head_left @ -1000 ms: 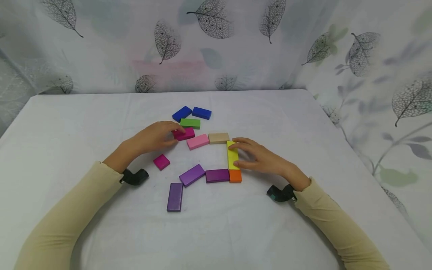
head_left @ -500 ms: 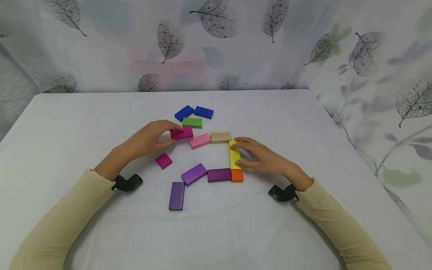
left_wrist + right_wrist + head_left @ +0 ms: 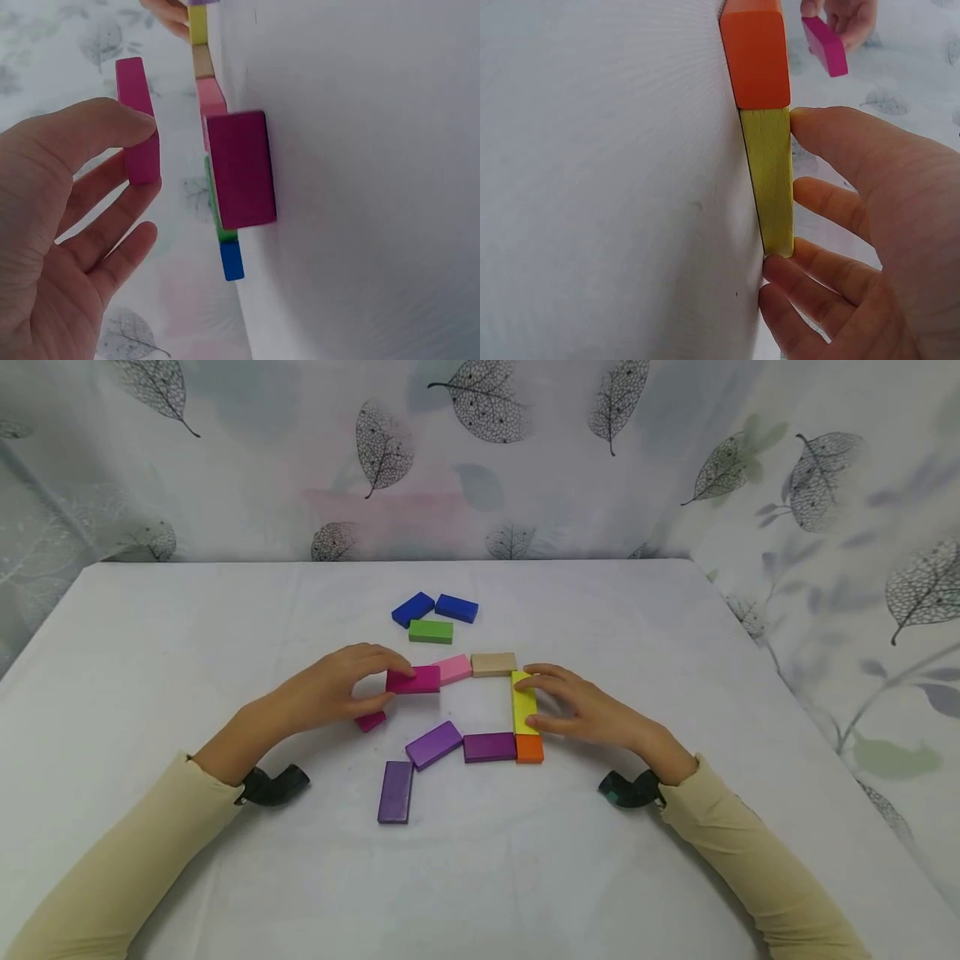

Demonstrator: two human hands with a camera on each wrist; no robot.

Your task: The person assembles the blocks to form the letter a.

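Note:
My left hand (image 3: 337, 683) pinches a magenta block (image 3: 417, 680) between thumb and fingers. In the left wrist view that held block (image 3: 134, 84) is raised off the table. A second magenta block (image 3: 371, 722) lies on the table beneath the hand, partly covered by it in the head view. My right hand (image 3: 577, 706) touches a yellow block (image 3: 522, 708) with relaxed fingertips, thumb towards its near end and fingers at the far end. The yellow block meets an orange block (image 3: 529, 749) at its near end and sits by a tan block (image 3: 493, 664) at its far end.
A pink block (image 3: 453, 670) lies left of the tan one. Purple blocks (image 3: 435, 745) trail left from the orange one, the last (image 3: 395, 792) pointing towards me. Farther back are a green block (image 3: 431, 632) and two blue blocks (image 3: 456, 607). White cloth (image 3: 480, 885) covers the table.
My left hand has lifted the magenta block away from beside the green and pink ones and brought it nearer to me. The right hand stays at the yellow block.

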